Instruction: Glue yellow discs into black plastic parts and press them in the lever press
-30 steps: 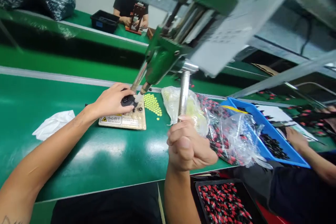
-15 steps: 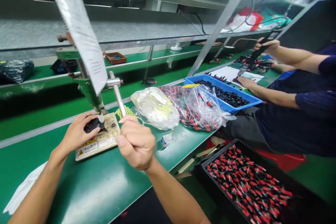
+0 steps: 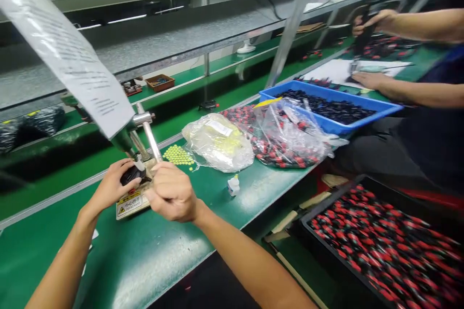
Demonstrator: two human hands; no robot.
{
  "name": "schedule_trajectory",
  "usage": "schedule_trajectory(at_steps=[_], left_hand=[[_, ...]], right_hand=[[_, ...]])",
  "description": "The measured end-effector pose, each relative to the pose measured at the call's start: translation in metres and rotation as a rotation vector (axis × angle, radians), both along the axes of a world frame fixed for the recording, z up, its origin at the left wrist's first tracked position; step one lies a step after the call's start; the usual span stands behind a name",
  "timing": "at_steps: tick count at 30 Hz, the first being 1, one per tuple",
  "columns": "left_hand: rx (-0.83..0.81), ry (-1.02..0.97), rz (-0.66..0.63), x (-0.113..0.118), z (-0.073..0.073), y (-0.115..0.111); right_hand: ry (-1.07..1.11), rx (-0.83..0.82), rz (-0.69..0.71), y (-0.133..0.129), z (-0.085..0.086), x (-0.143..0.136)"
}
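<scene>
A small press with a green head [image 3: 122,141] stands on a light base with a warning label [image 3: 131,204], at the left of the green table. My left hand [image 3: 115,182] grips a black part [image 3: 132,175] between thumb and fingers, under the tip of the press. My right hand [image 3: 174,192] is wrapped round the end of the press's metal lever [image 3: 150,139], just right of the base. A paper in a plastic sleeve [image 3: 72,58] hangs in front of the press and hides much of its upper part.
Yellow discs [image 3: 177,155], a clear bag [image 3: 219,144], a bag of red-black parts [image 3: 282,142] and a small bottle [image 3: 233,185] lie to the right. Beyond is a blue tray [image 3: 340,128]; a black crate [image 3: 308,222] is lower right. A co-worker's hands [image 3: 369,79] work at the far right.
The view has turned, so the table's things appear shifted. My right hand sits closer to the press base and my left hand, still with the black part. The co-worker still holds a dark tool.
</scene>
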State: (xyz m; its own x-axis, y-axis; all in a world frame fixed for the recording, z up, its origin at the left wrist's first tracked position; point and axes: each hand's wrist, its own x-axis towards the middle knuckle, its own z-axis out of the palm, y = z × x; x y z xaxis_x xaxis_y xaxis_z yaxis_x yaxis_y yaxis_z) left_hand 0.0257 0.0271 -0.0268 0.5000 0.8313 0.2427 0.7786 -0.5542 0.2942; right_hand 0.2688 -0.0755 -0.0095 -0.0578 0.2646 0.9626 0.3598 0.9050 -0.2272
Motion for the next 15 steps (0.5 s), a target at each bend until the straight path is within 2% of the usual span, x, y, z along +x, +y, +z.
schedule_trajectory(at_steps=[4, 8, 11, 15], left_hand=[[-0.062, 0.038, 0.097, 0.011, 0.008, -0.013], [-0.157, 0.064, 0.194, 0.019, 0.018, -0.023], [-0.125, 0.086, 0.184, 0.016, 0.023, -0.035], [-0.012, 0.088, 0.178, -0.001, 0.023, -0.054]], right_hand=[[0.123, 0.002, 0.088, -0.003, -0.003, 0.0], [0.218, -0.072, 0.192, -0.017, 0.011, 0.003], [0.226, -0.091, 0.213, -0.029, 0.022, 0.009], [0.15, -0.075, 0.173, -0.038, 0.029, 0.016]])
